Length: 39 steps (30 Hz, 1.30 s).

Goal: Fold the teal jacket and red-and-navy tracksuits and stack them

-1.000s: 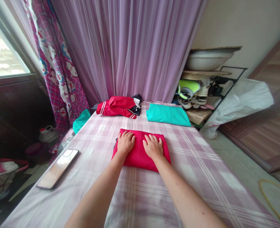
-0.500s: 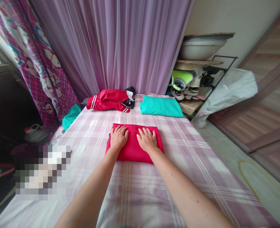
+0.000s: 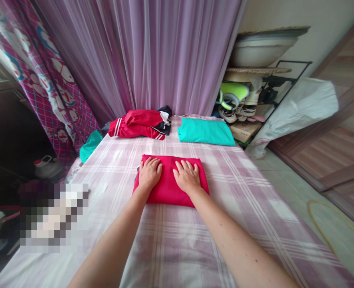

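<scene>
A red garment [image 3: 168, 182], folded into a flat rectangle, lies on the plaid bed sheet [image 3: 225, 208]. My left hand [image 3: 149, 173] rests palm down on its left part, fingers spread and pointing away from me. On the right part my right hand [image 3: 188, 176] lies flat in the same way. A bit of dark and white cloth peeks out at the garment's left edge. What kind of garment it is cannot be made out.
Toward the curtain [image 3: 171, 60] lie a crumpled red jacket-like garment [image 3: 137, 123] with white stripes and a folded turquoise cloth [image 3: 207, 131]. A rack with shoes [image 3: 228, 114] and a large basin [image 3: 264, 50] stands off the right edge, beside a white sack [image 3: 306, 104].
The camera view has shifted slightly. Both hands stay flat on the folded red garment, in nearly the same place.
</scene>
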Tool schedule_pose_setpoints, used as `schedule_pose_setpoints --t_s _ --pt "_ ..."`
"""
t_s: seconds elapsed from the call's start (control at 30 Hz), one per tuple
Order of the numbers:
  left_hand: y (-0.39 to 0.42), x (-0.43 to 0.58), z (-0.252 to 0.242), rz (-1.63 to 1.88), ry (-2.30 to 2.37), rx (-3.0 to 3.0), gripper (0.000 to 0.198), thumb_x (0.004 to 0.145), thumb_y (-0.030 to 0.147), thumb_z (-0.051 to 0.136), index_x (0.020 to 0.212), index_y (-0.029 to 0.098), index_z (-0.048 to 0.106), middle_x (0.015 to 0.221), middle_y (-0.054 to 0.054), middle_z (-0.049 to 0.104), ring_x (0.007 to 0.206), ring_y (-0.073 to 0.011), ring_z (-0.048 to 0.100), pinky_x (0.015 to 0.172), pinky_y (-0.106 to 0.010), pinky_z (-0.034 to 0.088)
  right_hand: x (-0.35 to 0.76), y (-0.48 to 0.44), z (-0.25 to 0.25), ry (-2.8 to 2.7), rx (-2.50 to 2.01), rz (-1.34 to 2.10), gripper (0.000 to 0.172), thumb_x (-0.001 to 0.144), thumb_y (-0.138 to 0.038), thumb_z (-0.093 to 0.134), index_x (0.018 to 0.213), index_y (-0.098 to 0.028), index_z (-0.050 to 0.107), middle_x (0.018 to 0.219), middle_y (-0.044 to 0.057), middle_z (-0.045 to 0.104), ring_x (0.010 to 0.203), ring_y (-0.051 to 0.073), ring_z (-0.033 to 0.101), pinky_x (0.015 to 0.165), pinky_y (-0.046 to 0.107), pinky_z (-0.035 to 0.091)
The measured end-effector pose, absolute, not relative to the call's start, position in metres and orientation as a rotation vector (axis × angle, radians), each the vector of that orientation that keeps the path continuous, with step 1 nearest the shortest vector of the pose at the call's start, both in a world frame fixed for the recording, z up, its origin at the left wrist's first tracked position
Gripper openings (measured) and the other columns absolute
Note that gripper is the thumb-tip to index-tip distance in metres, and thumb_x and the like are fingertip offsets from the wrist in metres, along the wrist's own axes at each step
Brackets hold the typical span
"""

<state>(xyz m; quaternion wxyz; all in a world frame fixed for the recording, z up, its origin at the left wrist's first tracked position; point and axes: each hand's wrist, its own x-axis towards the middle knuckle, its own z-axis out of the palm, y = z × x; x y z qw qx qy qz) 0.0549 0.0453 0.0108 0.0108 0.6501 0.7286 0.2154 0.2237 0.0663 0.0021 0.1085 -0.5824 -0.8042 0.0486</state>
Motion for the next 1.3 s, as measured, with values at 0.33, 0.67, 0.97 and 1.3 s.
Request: schedule_pose_setpoints --t_s 0.33,0.67,0.97,1.3 --pt "0.04 0.059 0.013 0.687 2.314 1.898 0.037 0.098 0.037 0.043 0.128 0.028 0.064 0.142 -0.005 0.06 0.139 -0.0279 0.043 0.117 -0.061 0.026 0.227 0.063 0.0 -2.338 -1.637 0.09 0.051 0.1 -0.039 0.034 0.144 -0.021 0.052 0.151 0.012 0.049 0.14 0.028 0.039 0.116 0.054 0.018" --pt "0.023 0.053 0.007 0.608 2.344 1.951 0.042 0.099 0.039 0.041 0.137 0.033 0.057 0.151 -0.004 0.05 0.144 -0.0281 0.036 0.116 -0.061 0.028 0.227 0.062 -0.004 -2.336 -1.627 0.047 0.049 0.1 -0.036 0.035 0.142 -0.02 0.054 0.15 0.012 0.051 0.139 0.027 0.042 0.116 0.052 0.019" --pt "0.018 0.049 0.004 0.585 2.359 1.928 0.046 0.099 0.043 0.039 0.141 0.03 0.054 0.155 -0.004 0.045 0.146 -0.0283 0.034 0.108 -0.056 0.043 0.227 0.062 -0.001 -2.344 -1.608 0.048 0.048 0.101 -0.039 0.035 0.142 -0.022 0.054 0.15 0.011 0.051 0.138 0.027 0.043 0.116 0.051 0.02" --pt "0.019 0.013 -0.022 0.938 2.23 1.948 0.044 0.097 0.026 0.032 0.131 0.021 0.059 0.143 -0.009 0.058 0.134 -0.0217 0.051 0.116 -0.042 0.038 0.286 0.049 -0.012 -2.164 -1.73 0.003 0.046 0.101 -0.029 0.032 0.137 -0.019 0.058 0.145 0.011 0.056 0.132 0.023 0.049 0.11 0.04 0.032"
